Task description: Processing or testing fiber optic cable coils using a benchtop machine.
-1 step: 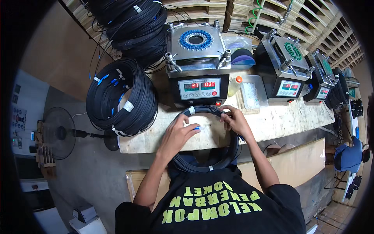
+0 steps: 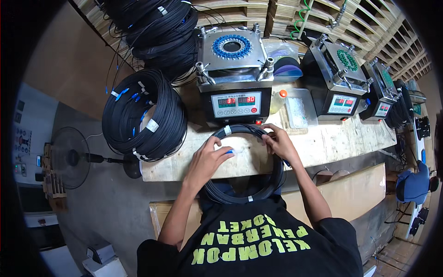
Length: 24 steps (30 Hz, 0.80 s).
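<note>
A ring of black cable, tied with white tape, lies partly on the bench edge and partly over my lap. My left hand is at the ring's left side. Its fingers are bent, and a small blue connector is pinched at the thumb tip, partly hidden. On the upper right of the ring, my right hand is closed with thumb and fingers on the cable. Just behind the ring stands a black machine with a lit red display and a round plate of blue connectors on top.
Left of the machine stand a stack of coiled black cable and a taller pile. To the right are a bottle with a red cap, a clear tray and two more machines. A fan stands at far left.
My left hand has shifted very slightly left with the blue connector. My right hand and the cable ring look almost the same.
</note>
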{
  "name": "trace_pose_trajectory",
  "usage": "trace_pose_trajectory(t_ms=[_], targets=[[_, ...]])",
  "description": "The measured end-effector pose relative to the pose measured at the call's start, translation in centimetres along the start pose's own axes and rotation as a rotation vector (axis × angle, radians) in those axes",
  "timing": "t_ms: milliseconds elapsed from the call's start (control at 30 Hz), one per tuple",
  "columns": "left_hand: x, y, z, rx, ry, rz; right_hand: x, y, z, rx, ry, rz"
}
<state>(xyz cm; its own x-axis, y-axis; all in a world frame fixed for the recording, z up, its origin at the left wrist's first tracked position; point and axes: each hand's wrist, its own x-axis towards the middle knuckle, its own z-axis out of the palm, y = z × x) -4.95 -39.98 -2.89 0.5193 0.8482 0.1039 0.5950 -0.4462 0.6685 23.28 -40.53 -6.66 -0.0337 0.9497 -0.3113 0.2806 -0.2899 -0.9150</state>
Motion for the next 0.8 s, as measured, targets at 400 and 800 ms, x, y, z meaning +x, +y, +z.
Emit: trace_pose_trajectory(t_ms=[400,800], targets=[[-2.9,-3.1,-1.3,-0.181,-0.150,0.066,-0.2,2.3,-0.7,-0.054,-0.010,-0.087],[-0.6,-7.4,2.1,-0.760,-0.053,-0.553,-0.5,2.5,-0.1,-0.534,0.125,-0.261]])
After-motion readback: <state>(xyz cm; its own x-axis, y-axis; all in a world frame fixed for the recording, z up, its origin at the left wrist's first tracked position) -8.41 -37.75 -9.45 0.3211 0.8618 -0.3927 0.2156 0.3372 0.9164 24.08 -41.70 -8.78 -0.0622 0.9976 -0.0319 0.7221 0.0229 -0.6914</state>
